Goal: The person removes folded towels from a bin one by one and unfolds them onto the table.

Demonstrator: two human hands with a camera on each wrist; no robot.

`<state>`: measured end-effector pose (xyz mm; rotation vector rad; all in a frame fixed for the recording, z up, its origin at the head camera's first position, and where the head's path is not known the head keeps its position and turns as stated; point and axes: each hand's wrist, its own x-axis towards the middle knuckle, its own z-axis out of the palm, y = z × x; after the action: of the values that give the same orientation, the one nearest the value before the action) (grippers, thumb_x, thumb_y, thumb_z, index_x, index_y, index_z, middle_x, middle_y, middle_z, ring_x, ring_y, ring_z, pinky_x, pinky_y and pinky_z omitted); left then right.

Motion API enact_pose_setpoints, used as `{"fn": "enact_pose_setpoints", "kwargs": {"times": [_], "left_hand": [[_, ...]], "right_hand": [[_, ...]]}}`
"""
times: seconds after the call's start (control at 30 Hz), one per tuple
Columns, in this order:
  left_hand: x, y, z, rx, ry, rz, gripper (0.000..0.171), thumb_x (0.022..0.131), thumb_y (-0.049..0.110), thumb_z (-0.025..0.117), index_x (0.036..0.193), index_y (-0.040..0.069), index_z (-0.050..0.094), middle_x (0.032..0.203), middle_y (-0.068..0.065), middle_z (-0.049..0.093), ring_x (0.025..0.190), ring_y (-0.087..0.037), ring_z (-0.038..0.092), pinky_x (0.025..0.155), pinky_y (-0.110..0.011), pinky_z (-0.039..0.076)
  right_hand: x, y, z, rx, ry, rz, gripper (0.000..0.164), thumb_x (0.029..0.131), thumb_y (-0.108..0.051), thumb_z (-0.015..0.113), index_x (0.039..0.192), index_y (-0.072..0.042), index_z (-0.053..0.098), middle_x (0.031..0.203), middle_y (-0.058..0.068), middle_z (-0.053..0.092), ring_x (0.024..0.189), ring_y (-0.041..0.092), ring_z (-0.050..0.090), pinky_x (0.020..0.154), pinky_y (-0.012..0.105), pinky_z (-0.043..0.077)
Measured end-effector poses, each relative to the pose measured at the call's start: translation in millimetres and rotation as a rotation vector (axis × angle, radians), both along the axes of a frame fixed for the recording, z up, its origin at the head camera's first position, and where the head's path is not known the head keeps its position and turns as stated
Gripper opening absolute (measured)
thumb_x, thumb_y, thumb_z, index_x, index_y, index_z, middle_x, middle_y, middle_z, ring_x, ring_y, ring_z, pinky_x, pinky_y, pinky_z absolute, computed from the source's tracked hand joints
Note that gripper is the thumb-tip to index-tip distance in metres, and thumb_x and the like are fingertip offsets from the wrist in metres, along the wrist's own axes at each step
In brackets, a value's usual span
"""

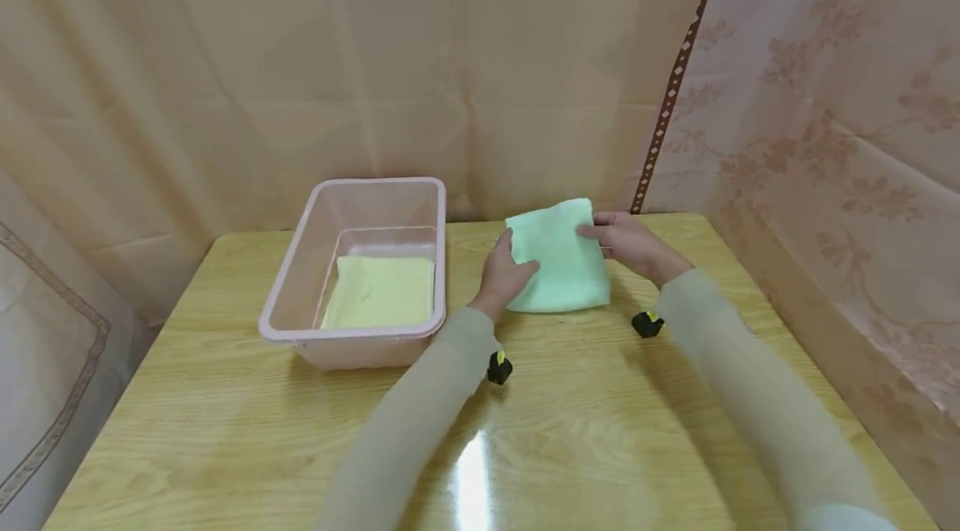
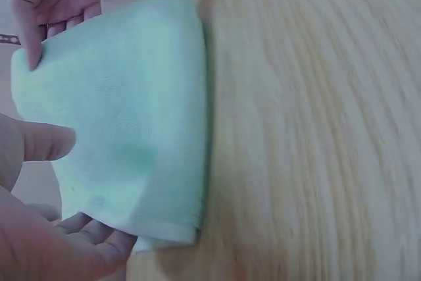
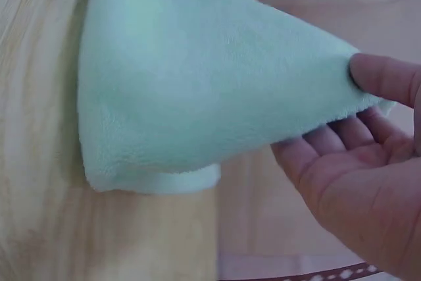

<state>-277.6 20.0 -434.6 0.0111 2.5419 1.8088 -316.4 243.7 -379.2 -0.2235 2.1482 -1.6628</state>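
Observation:
A folded mint-green towel (image 1: 558,260) is held up at the back of the table, its lower folded edge close to the wood. My left hand (image 1: 504,273) holds its left side, thumb in front and fingers partly behind the edge, as the left wrist view shows. On the opposite side my right hand (image 1: 633,243) pinches the upper corner; in the right wrist view its thumb (image 3: 385,77) presses the fluffy face while the fingers lie behind. A folded yellow towel (image 1: 382,291) lies flat inside the pink plastic basin (image 1: 279,298), left of my left hand.
The wooden table (image 1: 570,423) ends at a beige curtain (image 1: 405,56) just behind the basin and the green towel. A pink floral curtain (image 1: 840,139) hangs along the right. Small black devices sit at both wrists.

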Motion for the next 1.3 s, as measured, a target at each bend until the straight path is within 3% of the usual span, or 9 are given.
{"fn": "enact_pose_setpoints", "kwargs": {"times": [0.17, 0.37, 0.53, 0.77, 0.87, 0.97, 1.13, 1.23, 1.3], "left_hand": [[9.2, -3, 10.1, 0.119, -0.049, -0.038, 0.08, 0.097, 0.023, 0.068, 0.161, 0.007, 0.023, 0.159, -0.017, 0.037, 0.146, -0.032, 0.036, 0.113, -0.042, 0.038], [16.8, -4, 20.2, 0.314, -0.151, -0.092, 0.088, 0.095, 0.038, 0.071, 0.162, 0.01, 0.022, 0.152, -0.021, 0.046, 0.141, -0.033, 0.043, 0.114, -0.045, 0.036], [21.6, -2, 26.6, 0.284, -0.222, -0.215, 0.093, 0.091, 0.047, 0.073, 0.163, 0.017, 0.022, 0.156, -0.013, 0.043, 0.145, -0.029, 0.038, 0.117, -0.046, 0.03], [23.7, 5, 22.8, 0.207, -0.205, -0.36, 0.091, 0.094, 0.034, 0.072, 0.165, 0.023, 0.015, 0.166, -0.011, 0.026, 0.152, -0.024, 0.023, 0.12, -0.047, 0.022], [22.6, 8, 16.4, 0.168, -0.182, -0.429, 0.096, 0.09, 0.038, 0.076, 0.164, 0.025, 0.016, 0.163, -0.008, 0.032, 0.149, -0.022, 0.029, 0.119, -0.047, 0.024], [21.9, 10, 9.8, 0.169, -0.102, -0.473, 0.092, 0.087, 0.033, 0.08, 0.162, 0.024, 0.027, 0.154, -0.004, 0.046, 0.142, -0.02, 0.041, 0.116, -0.045, 0.031], [26.6, 12, 6.6, 0.195, 0.07, -0.486, 0.049, 0.089, 0.021, 0.079, 0.136, 0.017, 0.062, 0.121, -0.001, 0.066, 0.114, -0.022, 0.061, 0.096, -0.039, 0.05], [31.6, 13, 7.9, 0.19, 0.126, -0.468, 0.032, 0.091, 0.024, 0.078, 0.121, 0.016, 0.069, 0.116, 0.004, 0.068, 0.108, -0.023, 0.061, 0.086, -0.035, 0.053], [35.7, 14, 9.6, 0.188, 0.15, -0.459, 0.027, 0.091, 0.025, 0.079, 0.116, 0.017, 0.071, 0.122, 0.008, 0.067, 0.112, -0.021, 0.06, 0.086, -0.033, 0.051]], "right_hand": [[14.9, 11, 18.6, -0.124, -0.029, 0.141, 0.053, 0.106, -0.012, 0.056, 0.153, 0.001, 0.037, 0.13, 0.006, 0.064, 0.113, 0.02, 0.066, 0.096, 0.037, 0.053], [34.4, 37, 13.1, -0.137, -0.029, 0.295, 0.041, 0.104, -0.005, 0.055, 0.145, -0.004, 0.048, 0.131, 0.007, 0.063, 0.113, 0.022, 0.064, 0.095, 0.04, 0.054], [44.2, 58, 0.6, -0.2, -0.015, 0.393, 0.035, 0.104, 0.003, 0.049, 0.137, -0.007, 0.057, 0.128, 0.007, 0.063, 0.11, 0.019, 0.064, 0.093, 0.037, 0.055], [51.1, 68, -14.5, -0.358, -0.057, 0.498, 0.044, 0.102, 0.011, 0.039, 0.121, -0.012, 0.071, 0.123, -0.001, 0.068, 0.11, 0.012, 0.063, 0.095, 0.03, 0.052], [53.2, 66, -20.3, -0.375, -0.061, 0.536, 0.048, 0.102, 0.011, 0.034, 0.118, -0.015, 0.072, 0.13, -0.003, 0.066, 0.113, 0.011, 0.06, 0.094, 0.029, 0.051], [55.0, 64, -24.7, -0.362, -0.075, 0.546, 0.047, 0.104, 0.006, 0.03, 0.11, -0.018, 0.071, 0.137, -0.006, 0.063, 0.122, 0.011, 0.056, 0.097, 0.03, 0.049], [55.1, 63, -26.0, -0.365, -0.067, 0.508, 0.047, 0.108, 0.0, 0.025, 0.102, -0.018, 0.067, 0.135, -0.002, 0.065, 0.129, 0.015, 0.054, 0.101, 0.033, 0.047], [53.9, 64, -24.4, -0.39, -0.05, 0.503, 0.044, 0.11, -0.002, 0.025, 0.102, -0.016, 0.067, 0.129, 0.002, 0.067, 0.126, 0.017, 0.057, 0.1, 0.033, 0.048], [53.5, 65, -23.6, -0.405, -0.044, 0.516, 0.042, 0.11, -0.002, 0.026, 0.104, -0.015, 0.066, 0.127, 0.003, 0.068, 0.124, 0.018, 0.058, 0.101, 0.033, 0.048]]}}
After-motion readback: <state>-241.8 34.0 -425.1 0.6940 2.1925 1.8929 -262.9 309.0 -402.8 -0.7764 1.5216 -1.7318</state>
